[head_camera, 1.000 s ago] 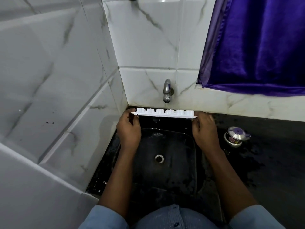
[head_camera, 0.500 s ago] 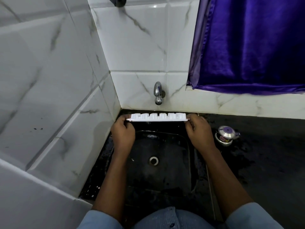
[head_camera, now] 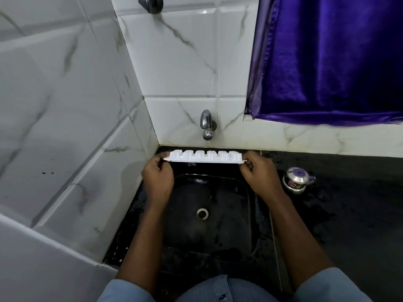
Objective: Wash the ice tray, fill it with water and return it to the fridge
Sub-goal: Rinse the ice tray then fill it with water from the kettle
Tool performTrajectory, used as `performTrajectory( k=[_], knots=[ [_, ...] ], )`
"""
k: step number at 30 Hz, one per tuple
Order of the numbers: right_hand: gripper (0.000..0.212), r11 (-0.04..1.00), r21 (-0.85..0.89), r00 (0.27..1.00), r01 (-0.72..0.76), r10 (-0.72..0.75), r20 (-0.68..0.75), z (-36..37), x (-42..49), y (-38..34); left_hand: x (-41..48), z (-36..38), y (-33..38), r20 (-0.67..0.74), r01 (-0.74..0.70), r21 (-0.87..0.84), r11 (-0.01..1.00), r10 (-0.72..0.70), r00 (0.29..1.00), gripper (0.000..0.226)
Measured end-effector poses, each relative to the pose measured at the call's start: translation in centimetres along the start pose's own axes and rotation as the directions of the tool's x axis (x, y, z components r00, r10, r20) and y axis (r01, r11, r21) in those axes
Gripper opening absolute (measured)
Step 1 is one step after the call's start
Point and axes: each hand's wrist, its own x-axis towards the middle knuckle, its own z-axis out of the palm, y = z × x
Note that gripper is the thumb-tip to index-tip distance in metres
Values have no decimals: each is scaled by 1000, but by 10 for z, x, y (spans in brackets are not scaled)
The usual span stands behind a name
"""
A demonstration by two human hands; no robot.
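A white plastic ice tray (head_camera: 206, 156) is held level over the back edge of a black sink (head_camera: 235, 236), its cup bottoms turned toward me. My left hand (head_camera: 157, 177) pinches the tray's left end and my right hand (head_camera: 260, 172) pinches its right end. A chrome tap (head_camera: 206, 124) juts from the tiled wall just above the tray's middle. No water runs from it. The sink's drain (head_camera: 202, 213) lies below, between my forearms.
White marble tiles form a corner wall on the left (head_camera: 65, 127). A purple curtain (head_camera: 327, 57) hangs at the upper right. A small steel pot with a purple lid (head_camera: 297, 179) sits on the wet black counter (head_camera: 349, 214) right of the sink.
The view has shifted slightly, so the tray and hands sit a little lower in frame. Both hands keep their hold on the tray's ends under the tap.
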Motion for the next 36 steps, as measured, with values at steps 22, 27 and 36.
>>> performTrajectory(
  k=[22,27,36],
  knots=[
    [10,991,13,983,-132,129,132,-3,-3,3,4,6,-16,24,-16,-109,994,18,1000,36],
    [11,979,65,974,-193,183,134,-6,-7,7,6,12,-23,148,113,-291,950,-71,986,38],
    [34,894,201,910,-401,363,202,-19,-31,46,-3,28,-24,505,116,-190,975,-4,863,31]
  ],
)
